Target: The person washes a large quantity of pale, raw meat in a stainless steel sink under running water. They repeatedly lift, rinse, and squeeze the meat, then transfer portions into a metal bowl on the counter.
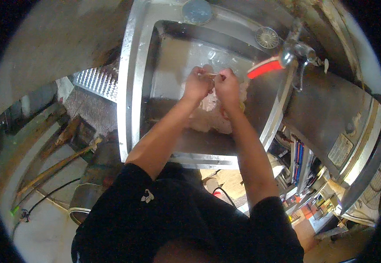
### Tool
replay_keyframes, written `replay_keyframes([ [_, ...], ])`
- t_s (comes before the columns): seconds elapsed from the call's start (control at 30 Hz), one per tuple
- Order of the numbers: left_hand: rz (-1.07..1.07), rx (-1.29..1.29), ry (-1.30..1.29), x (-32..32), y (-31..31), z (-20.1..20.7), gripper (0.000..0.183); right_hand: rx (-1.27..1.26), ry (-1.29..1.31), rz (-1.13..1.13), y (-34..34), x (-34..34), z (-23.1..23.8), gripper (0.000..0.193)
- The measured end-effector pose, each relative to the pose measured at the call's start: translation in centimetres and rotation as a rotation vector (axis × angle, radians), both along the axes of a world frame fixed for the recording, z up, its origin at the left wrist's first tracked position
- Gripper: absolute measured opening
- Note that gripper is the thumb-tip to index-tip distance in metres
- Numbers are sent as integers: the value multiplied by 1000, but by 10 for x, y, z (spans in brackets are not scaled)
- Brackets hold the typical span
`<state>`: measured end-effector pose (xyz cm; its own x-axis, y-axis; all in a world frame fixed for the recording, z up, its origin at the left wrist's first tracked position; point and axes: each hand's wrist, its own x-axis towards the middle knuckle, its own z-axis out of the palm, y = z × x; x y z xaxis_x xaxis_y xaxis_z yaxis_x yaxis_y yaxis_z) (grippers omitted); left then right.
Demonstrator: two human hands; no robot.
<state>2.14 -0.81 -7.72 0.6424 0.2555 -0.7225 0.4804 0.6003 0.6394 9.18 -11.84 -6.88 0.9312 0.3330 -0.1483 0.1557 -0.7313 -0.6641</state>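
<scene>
Over the basin of a metal sink (131, 109), both of my hands are closed with their fingertips close together. My left hand (197, 85) and my right hand (227, 87) pinch a thin pale strip (211, 74) stretched between them. Its kind is too small to make out. Beneath and behind my wrists lies a soft-looking, pale pinkish mass (210, 120), like raw meat or skin, low in the basin. My forearms and hands hide part of it.
A metal tap (291, 55) with a red piece (265, 68) reaches over the basin's right side. On the sink's far rim sit a round strainer (267, 37) and a grey disc (197, 11). A perforated metal sheet (96, 83) is at left; cluttered shelves (302, 162) stand at right.
</scene>
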Motion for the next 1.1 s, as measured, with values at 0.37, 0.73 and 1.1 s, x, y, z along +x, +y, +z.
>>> replay_keyframes([
  [0.37, -377, 287, 65, 13, 30, 1, 32, 212, 276, 61, -2, 15, -1, 21],
  [0.73, -178, 255, -48, 18, 39, 3, 23, 435, 434, -30, 4, 16, 13, 15],
  [1.1, -242, 555, -231, 8, 20, 51, 31, 850, 606, -162, 1, -34, 27, 13],
])
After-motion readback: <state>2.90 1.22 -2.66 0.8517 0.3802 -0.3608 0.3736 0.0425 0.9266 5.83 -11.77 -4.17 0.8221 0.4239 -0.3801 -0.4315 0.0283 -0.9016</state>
